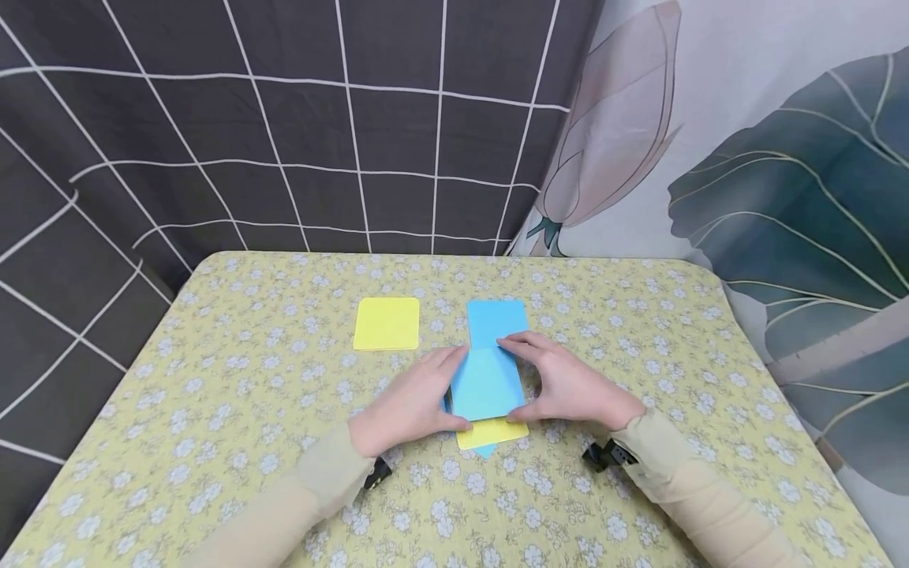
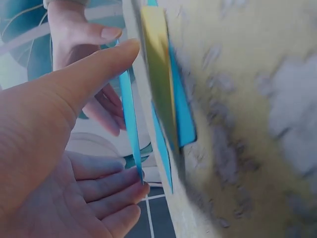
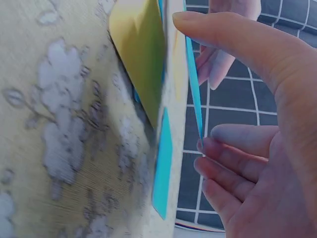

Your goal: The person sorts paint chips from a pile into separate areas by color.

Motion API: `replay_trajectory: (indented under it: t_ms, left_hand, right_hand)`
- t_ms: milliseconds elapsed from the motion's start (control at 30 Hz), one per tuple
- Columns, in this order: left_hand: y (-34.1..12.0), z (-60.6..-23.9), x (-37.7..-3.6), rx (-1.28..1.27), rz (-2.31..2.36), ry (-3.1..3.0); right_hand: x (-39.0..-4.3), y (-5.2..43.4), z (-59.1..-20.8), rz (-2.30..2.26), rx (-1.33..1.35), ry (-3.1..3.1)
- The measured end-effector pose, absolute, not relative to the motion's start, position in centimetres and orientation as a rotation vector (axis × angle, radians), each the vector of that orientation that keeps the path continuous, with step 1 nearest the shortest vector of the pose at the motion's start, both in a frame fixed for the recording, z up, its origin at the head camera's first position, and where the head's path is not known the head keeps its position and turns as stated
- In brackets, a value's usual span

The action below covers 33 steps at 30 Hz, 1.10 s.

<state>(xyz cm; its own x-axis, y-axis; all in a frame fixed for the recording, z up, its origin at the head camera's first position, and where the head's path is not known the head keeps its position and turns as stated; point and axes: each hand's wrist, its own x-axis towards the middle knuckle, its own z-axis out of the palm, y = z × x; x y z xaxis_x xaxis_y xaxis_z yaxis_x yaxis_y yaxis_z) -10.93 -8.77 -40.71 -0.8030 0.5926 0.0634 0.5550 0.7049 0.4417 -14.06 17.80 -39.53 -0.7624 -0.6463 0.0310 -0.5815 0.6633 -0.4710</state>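
Observation:
A light-blue square sheet (image 1: 488, 385) is held between both hands, close over the table. My left hand (image 1: 412, 401) grips its left side, thumb at the near corner and fingers at the far one. On the opposite side, my right hand (image 1: 571, 386) grips it the same way. In both wrist views the held sheet shows edge-on, apart from the tabletop. Below it lies a yellow sheet (image 1: 493, 433), turned at an angle, with a blue corner (image 1: 486, 451) poking out underneath. Just beyond the held sheet, another blue sheet (image 1: 497, 322) lies flat, its near edge overlapped in the head view.
A yellow square stack of sheets (image 1: 387, 323) rests at the back left of the table. The table wears a yellow floral cloth (image 1: 248, 457). Behind it hang a dark grid-patterned curtain (image 1: 298, 126) and a pale curtain with large flowers (image 1: 710, 229).

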Motion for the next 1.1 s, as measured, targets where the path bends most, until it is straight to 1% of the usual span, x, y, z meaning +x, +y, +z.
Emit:
replay_trajectory:
  t_ms: [233, 667, 833, 1100]
  left_hand:
    - [-8.3, -39.6, -13.7, 0.964, 0.705, 2.839]
    - [-6.9, -36.0, -20.8, 0.96, 0.669, 2.85]
    - [-6.5, -36.4, -22.1, 0.9, 0.696, 2.818]
    - [-5.6, -39.9, -23.1, 0.85, 0.637, 2.746]
  right_hand:
    - [-15.9, 18.2, -38.4, -0.718, -1.037, 2.812]
    - [-21.3, 18.3, -35.6, -0.665, -0.961, 2.922]
    - [-22.9, 18.1, -35.9, -0.615, -0.927, 2.906]
    - [-23.9, 18.3, -38.9, -0.582, -0.838, 2.811]
